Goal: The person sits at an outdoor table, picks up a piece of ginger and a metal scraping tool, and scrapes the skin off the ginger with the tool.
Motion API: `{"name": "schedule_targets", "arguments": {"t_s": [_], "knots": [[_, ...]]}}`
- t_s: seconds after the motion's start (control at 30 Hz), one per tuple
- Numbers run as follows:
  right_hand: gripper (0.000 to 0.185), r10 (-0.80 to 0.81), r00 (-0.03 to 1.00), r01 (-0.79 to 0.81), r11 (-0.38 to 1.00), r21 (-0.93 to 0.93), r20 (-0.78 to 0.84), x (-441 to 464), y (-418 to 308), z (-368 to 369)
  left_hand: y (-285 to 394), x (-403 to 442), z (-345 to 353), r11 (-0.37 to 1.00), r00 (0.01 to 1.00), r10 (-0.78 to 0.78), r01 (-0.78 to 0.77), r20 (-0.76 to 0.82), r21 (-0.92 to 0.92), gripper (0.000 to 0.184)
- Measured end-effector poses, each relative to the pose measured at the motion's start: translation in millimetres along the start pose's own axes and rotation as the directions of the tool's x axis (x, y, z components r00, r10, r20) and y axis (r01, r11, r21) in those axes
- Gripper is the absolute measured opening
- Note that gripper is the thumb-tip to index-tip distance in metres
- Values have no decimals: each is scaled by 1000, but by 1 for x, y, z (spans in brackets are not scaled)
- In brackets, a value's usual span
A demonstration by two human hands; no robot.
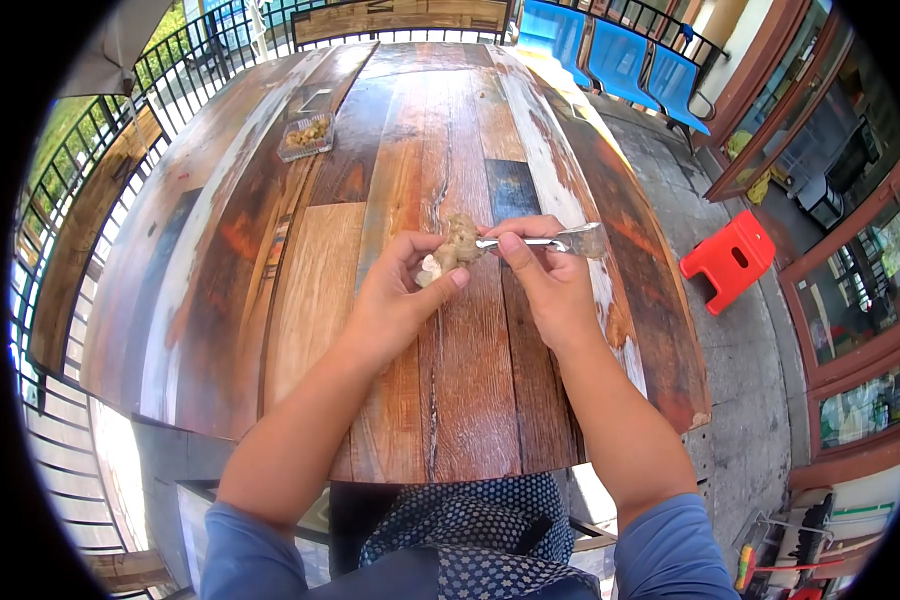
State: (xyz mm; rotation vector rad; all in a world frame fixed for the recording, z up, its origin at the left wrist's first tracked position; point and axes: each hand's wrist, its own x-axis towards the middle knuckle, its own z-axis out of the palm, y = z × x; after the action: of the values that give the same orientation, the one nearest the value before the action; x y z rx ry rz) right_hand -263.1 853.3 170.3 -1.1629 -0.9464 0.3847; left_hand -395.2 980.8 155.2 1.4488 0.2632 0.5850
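A knobbly, pale brown piece of ginger (459, 240) is held upright above the table, with a whitish patch at its lower left. My left hand (402, 285) is closed around it, thumb in front and fingers behind. In my right hand (550, 285) is a shiny metal spoon (570, 240), pinched between thumb and fingers. Its narrow end points left and meets the ginger's right side, while the broad end sticks out to the right. Farther off on the table, a clear plastic tub (306, 138) contains small yellowish-brown pieces.
The wood-plank-patterned table (390, 400) spreads in front of me. A red plastic stool (730, 260) stands on the paving to the right, and blue seats (610, 55) are at the back. Black railings (60, 190) and wooden benches (95, 240) border the left side.
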Motion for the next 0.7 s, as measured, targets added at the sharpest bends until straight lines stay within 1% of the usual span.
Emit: {"name": "schedule_targets", "arguments": {"t_s": [0.1, 0.23, 0.27, 0.33, 0.37, 0.43, 0.53, 0.6, 0.7], "knots": [[19, 31, 999, -31, 999, -5, -20, 0, 0, -1, 2, -1, 0, 1000, 1000, -1, 1, 2, -7, 36], [18, 19, 1000, -18, 999, 29, -22, 0, -1, 0, 3, -1, 0, 999, 1000, -11, 11, -1, -39, 37], [18, -9, 1000, 9, 1000, -8, -3, -1, -1, 2, 4, -2, 1, 999, 1000, -10, 10, -3, -37, 37], [18, -36, 999, 37, 998, -44, 16, -1, 1, 2, 5, -3, 2, 997, 1000, 7, -5, -30, 83, 37], [18, -14, 1000, 15, 999, -49, 11, -1, 2, 2, 4, -4, 2, 997, 1000, 7, -4, -30, 83, 37], [18, 8, 1000, -8, 998, -56, 8, -1, 1, 0, 2, -4, 2, 971, 996, 80, -71, -31, 226, 36], [18, 30, 999, -31, 998, -48, -21, -1, -2, 0, -5, -2, 1, 963, 992, 124, -115, -22, 243, 36], [18, -34, 999, 35, 997, -76, 10, 0, 3, -1, -6, -2, 1, 963, 991, 131, -121, -26, 239, 36], [18, -2, 1000, 3, 996, -92, 12, -1, 4, 0, -8, -2, -1, 958, 989, 143, -131, -28, 257, 36]]}}
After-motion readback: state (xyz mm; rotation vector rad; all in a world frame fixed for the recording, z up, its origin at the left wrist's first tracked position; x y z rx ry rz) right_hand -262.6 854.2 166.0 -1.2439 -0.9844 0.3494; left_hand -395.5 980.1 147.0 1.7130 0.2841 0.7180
